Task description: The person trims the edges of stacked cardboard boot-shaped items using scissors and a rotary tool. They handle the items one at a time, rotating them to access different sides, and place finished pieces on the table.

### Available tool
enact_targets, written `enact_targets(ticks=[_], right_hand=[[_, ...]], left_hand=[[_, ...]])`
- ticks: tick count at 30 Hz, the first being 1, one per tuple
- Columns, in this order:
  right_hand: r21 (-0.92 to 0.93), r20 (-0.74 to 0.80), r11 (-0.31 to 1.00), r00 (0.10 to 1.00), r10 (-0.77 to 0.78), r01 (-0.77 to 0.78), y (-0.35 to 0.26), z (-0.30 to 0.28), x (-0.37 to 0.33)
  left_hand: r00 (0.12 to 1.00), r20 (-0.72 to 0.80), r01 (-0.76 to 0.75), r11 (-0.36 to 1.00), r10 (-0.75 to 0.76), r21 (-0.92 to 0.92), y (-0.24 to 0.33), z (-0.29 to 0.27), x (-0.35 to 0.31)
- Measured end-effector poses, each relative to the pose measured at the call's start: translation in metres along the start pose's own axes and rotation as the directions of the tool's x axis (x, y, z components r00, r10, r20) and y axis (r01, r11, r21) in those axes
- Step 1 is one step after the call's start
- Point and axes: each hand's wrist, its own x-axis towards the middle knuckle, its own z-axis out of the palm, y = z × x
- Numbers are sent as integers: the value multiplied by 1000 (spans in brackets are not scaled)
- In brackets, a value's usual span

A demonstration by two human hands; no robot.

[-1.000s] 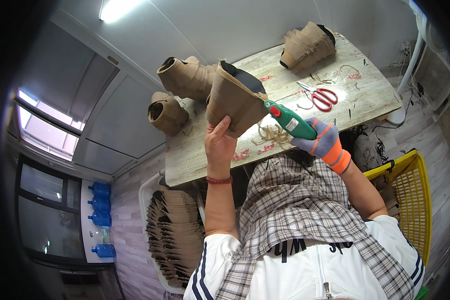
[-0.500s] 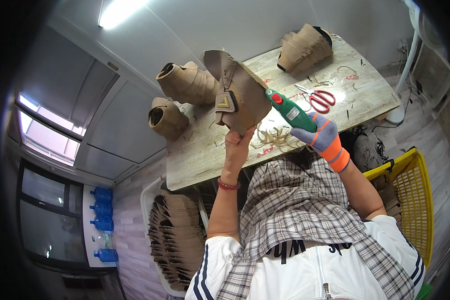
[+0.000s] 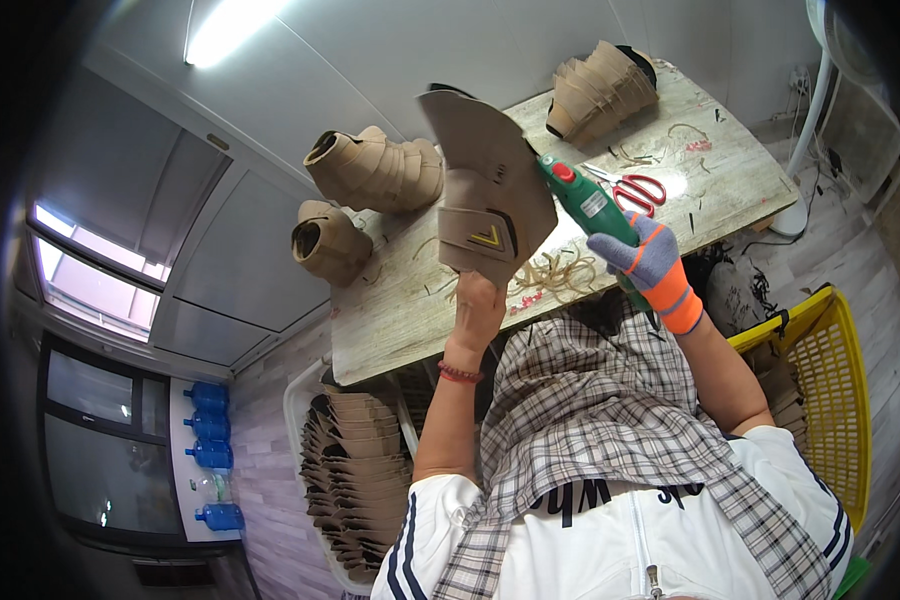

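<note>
My left hand (image 3: 479, 303), bare with a red bracelet at the wrist, grips the lower end of a tan shoe upper (image 3: 490, 160). The upper stands raised above the table and bears a strap with a yellow V-shaped mark. My right hand (image 3: 642, 255), in a grey and orange glove, is wrapped round a green handheld electric tool (image 3: 590, 205) with a red button. The tool's front end is at the right edge of the upper; its tip is partly hidden there. Red-handled scissors (image 3: 640, 190) lie just beyond the tool.
Stacks of nested tan uppers (image 3: 380, 175) stand on the wooden table (image 3: 395, 325), with another stack (image 3: 600, 95) at its far right. Curled trimmings (image 3: 562, 272) lie on it. A white bin (image 3: 295, 410) of uppers is below left, a yellow basket (image 3: 845, 400) at right.
The upper has turned in my left hand, so its strap now faces me more and has shifted right. My right hand and the tool have tilted steeper, staying at the edge.
</note>
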Motion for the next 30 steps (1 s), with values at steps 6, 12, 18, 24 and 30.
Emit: enact_targets(ticks=[6, 12, 18, 24, 30], right_hand=[[-106, -99, 984, 983, -154, 143, 11, -21, 10], [-592, -47, 761, 931, -362, 266, 41, -39, -1], [-677, 182, 517, 799, -572, 524, 44, -38, -7], [-688, 235, 428, 738, -632, 586, 44, -39, -3], [-650, 256, 476, 761, -596, 592, 38, -27, 0]], left_hand=[[821, 118, 381, 383, -559, -841, -3, -17, -10], [787, 254, 17, -392, -562, -920, -49, -84, 32], [738, 466, -26, -710, -489, -704, -92, -87, 14], [628, 502, -57, -679, -594, -732, -105, -73, 11], [592, 538, -69, -703, -600, -708, -106, -56, 19]])
